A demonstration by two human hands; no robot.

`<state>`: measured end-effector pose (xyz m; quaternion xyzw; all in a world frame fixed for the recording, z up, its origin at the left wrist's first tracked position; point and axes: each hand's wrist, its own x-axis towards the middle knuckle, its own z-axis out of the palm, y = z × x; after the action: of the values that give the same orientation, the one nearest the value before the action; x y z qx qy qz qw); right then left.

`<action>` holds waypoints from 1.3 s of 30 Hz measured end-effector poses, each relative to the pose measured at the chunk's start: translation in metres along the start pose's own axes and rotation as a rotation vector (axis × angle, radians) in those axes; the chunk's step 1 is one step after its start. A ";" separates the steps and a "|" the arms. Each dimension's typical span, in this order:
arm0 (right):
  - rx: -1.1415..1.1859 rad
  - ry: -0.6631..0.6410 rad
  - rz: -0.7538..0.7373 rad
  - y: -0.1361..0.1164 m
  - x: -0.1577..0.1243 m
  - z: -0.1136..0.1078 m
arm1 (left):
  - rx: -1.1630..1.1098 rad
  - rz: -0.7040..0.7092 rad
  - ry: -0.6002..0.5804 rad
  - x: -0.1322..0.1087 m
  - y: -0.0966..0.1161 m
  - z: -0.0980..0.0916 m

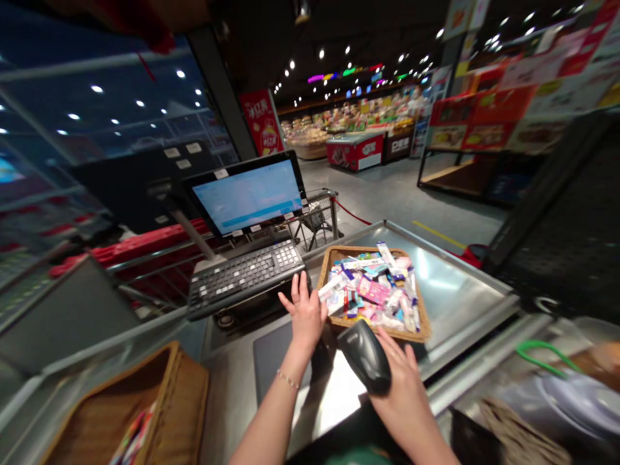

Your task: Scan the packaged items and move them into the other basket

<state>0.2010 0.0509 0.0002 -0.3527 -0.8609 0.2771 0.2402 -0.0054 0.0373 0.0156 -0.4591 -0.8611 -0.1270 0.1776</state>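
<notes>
Left hand (305, 316) with fingers spread, thumb against a white packet (333, 290) at the rim of a wicker tray (339, 250), right hand (402, 403) curled around a black handheld barcode scanner (365, 357), beside the steel bench (450, 284)

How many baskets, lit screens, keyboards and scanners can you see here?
Baskets: 2, the packet basket and the near basket
Screen: 1
Keyboard: 1
Scanner: 1
Total: 5
</notes>
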 end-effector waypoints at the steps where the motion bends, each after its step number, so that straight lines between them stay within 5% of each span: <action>1: -0.004 0.001 -0.002 0.000 0.000 0.001 | -0.001 -0.002 0.005 -0.001 -0.001 0.000; 23: -0.011 -0.082 -0.074 -0.012 0.002 0.010 | 0.054 -0.093 0.024 -0.011 -0.031 -0.002; 29: 0.011 0.028 -0.086 -0.024 -0.001 0.016 | 0.073 -0.132 0.025 -0.014 -0.040 -0.003; 39: 0.035 -0.012 -0.114 -0.028 -0.003 0.022 | 0.089 -0.183 0.040 -0.021 -0.054 -0.003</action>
<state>0.1757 0.0250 0.0017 -0.2971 -0.8760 0.2801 0.2567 -0.0389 -0.0085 0.0065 -0.3678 -0.9004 -0.1134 0.2028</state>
